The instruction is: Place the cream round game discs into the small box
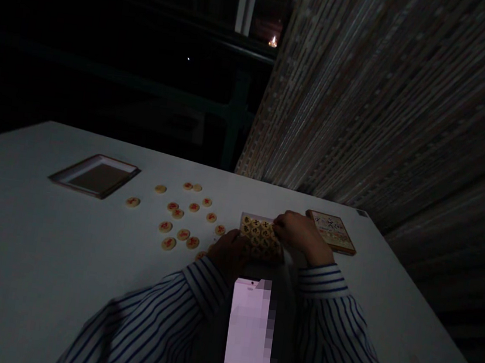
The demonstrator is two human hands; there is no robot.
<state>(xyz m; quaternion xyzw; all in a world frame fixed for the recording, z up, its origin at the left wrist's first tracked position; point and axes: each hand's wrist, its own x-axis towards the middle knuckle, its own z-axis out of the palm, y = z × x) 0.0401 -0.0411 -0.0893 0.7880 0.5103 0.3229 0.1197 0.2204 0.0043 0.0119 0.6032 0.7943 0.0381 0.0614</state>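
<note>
On a white table (17, 248), a small open box (261, 235) holds rows of round wooden game pieces with black marks. My left hand (229, 254) rests against the box's near left corner, fingers curled. My right hand (302, 234) is at the box's right side with fingers bent onto the pieces. Several loose round pieces with red marks (178, 222) lie scattered on the table left of the box. What the fingers grip is too dark to tell.
A shallow box lid or tray (95, 175) lies at the far left of the table. A flat printed box part (331, 231) sits right of my right hand. A brick-patterned wall (388, 105) rises behind the table's right side. The surroundings are dark.
</note>
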